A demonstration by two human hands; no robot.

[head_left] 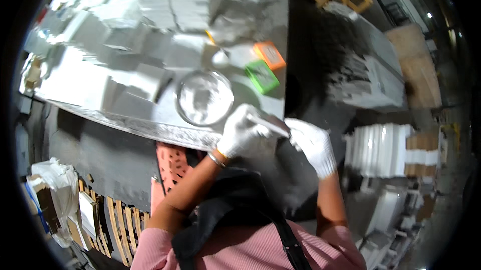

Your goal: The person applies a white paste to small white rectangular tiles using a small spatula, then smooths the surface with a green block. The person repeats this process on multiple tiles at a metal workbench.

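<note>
Both my hands wear white gloves. My left hand [242, 132] is closed around a thin grey piece [268, 123] at the near edge of the white worktable [125, 119]. My right hand [313, 145] grips the other end of the same piece, just off the table's right corner. A round clear dish [204, 97] lies on the table directly beyond my left hand. A bangle sits on my left wrist. What the thin piece is, I cannot tell.
A green box [261, 76] and an orange box [269, 54] lie behind the dish. White blocks cover the table's far side. An orange perforated crate [173, 162] sits under the table. White foam stacks [383, 147] stand right, wooden slats [117, 225] lower left.
</note>
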